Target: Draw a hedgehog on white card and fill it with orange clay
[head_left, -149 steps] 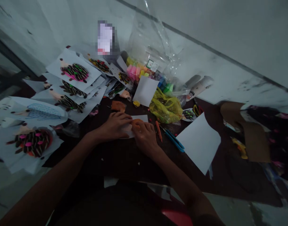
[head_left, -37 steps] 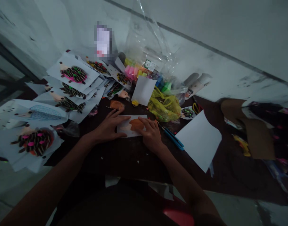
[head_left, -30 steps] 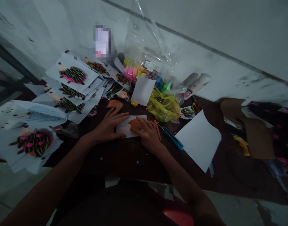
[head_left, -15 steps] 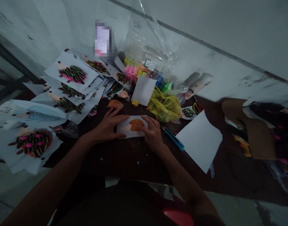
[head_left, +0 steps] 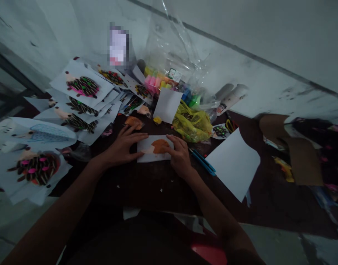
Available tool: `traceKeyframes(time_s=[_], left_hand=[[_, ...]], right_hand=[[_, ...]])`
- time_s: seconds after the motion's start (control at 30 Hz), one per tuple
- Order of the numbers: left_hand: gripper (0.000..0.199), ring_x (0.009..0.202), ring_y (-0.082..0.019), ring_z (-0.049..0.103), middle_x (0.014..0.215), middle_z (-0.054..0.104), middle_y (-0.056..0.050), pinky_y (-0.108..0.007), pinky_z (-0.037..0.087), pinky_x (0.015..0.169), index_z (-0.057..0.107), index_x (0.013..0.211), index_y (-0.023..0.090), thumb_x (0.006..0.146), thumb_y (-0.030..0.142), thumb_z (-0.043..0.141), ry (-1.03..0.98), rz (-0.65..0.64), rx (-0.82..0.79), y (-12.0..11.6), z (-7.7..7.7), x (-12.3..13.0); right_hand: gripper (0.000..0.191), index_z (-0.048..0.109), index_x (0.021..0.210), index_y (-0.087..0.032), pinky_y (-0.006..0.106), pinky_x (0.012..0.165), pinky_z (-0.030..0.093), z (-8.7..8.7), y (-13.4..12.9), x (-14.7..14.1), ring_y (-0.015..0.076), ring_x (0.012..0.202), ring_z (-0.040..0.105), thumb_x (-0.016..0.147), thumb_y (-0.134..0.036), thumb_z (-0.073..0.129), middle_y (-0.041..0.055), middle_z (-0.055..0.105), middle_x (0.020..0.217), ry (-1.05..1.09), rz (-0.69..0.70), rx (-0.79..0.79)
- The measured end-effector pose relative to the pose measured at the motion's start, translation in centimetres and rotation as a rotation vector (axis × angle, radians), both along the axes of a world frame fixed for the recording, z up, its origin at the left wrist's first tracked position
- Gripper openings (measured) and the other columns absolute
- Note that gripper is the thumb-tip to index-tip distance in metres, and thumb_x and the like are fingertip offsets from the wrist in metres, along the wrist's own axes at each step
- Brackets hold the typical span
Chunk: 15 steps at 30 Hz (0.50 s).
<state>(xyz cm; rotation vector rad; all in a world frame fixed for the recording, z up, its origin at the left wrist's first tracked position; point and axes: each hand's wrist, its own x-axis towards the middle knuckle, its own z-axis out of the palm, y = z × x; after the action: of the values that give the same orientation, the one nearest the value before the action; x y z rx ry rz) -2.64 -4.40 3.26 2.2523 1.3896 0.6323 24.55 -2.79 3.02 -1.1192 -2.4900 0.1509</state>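
Observation:
A small white card (head_left: 148,159) lies on the dark table in front of me. On it is a hedgehog-like shape with a pale snout and a flat orange body (head_left: 159,145), which looks like modelling clay. My left hand (head_left: 122,146) is open at the card's left edge, its upper fingers reaching beside a lump of orange clay (head_left: 136,123). My right hand (head_left: 180,154) rests on the card's right side, fingers stretched along the edge and the thumb on the orange body. Neither hand grips anything.
Stacked hedgehog pictures (head_left: 82,85) covered in striped seeds spread across the left. Behind the card are a yellow plastic bag (head_left: 192,123) and a clear bag of coloured clay (head_left: 154,82). To the right lie a blue pen-like tool (head_left: 203,162), white paper (head_left: 236,165) and cardboard (head_left: 304,162).
My left hand has shifted slightly left, baring more of the card's left edge. My right hand stays nearly in place, with its thumb on the orange body.

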Motion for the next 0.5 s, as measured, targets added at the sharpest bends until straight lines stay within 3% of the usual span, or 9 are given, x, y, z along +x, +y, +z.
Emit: traceKeyframes(time_s=[0.2,0.37,0.5], left_hand=[[0.062,0.152,-0.037,0.026,0.149,0.056,-0.009,-0.066,0.012,0.122,0.056,0.143,0.027,0.085,0.046,0.064,0.002,0.006,0.009,0.0,-0.2,0.0],[0.059,0.152,-0.037,0.027,0.149,0.057,-0.009,-0.066,0.012,0.122,0.058,0.142,0.027,0.085,0.043,0.062,-0.008,0.009,0.022,-0.1,-0.4,0.0],[0.053,0.149,-0.036,0.033,0.144,0.061,-0.008,-0.063,0.02,0.121,0.06,0.139,0.027,0.087,0.04,0.057,-0.03,0.077,0.03,0.1,-0.8,-0.3]], right_hand=[[0.043,0.077,0.108,-0.037,0.054,0.114,0.033,0.0,-0.1,0.0,0.0251,0.137,0.046,0.088,-0.003,0.061,0.0006,0.057,0.149,-0.081,0.072,-0.027],[0.045,0.078,0.107,-0.027,0.046,0.109,0.042,0.0,0.8,0.4,0.0229,0.132,0.052,0.089,0.0,0.048,0.0069,0.064,0.139,0.144,-0.019,0.01],[0.041,0.077,0.1,-0.022,0.046,0.106,0.043,0.0,1.3,0.9,0.0246,0.124,0.057,0.084,0.0,0.047,0.01,0.067,0.131,0.238,-0.078,0.031]])
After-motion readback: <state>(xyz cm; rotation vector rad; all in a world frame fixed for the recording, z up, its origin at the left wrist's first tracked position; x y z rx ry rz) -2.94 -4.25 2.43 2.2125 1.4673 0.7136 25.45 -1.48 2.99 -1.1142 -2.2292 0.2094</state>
